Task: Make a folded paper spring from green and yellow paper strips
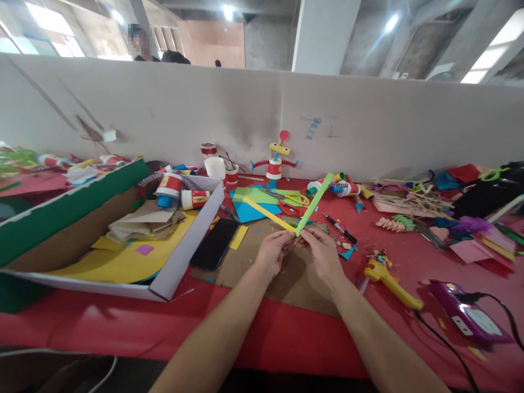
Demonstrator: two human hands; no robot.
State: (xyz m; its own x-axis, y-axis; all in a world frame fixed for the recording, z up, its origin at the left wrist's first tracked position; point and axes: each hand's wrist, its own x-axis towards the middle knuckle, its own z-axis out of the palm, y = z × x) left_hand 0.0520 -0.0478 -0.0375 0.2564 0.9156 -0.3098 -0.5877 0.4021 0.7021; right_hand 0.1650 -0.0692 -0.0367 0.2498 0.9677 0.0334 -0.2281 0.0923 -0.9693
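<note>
Handwriting (313,127) in blue, too small to be read, is seen on a pale partition (184,109). Where a yellow paper strip (266,212) and a green paper strip (315,203) meet in a V, the ends are pinched by the closed fingertips of the left hand (273,252) and right hand (321,252), above brown cardboard (241,268). The red-covered surface (123,322) is shared with a phone (214,244) and a yellow glue gun (391,284); concrete pillars (323,38) are seen beyond.

I can't read any text from here: the blue handwriting (313,128) on the white partition wall (184,103) and the print on the red-and-white paper cup (196,200) are too small and blurred.
</note>
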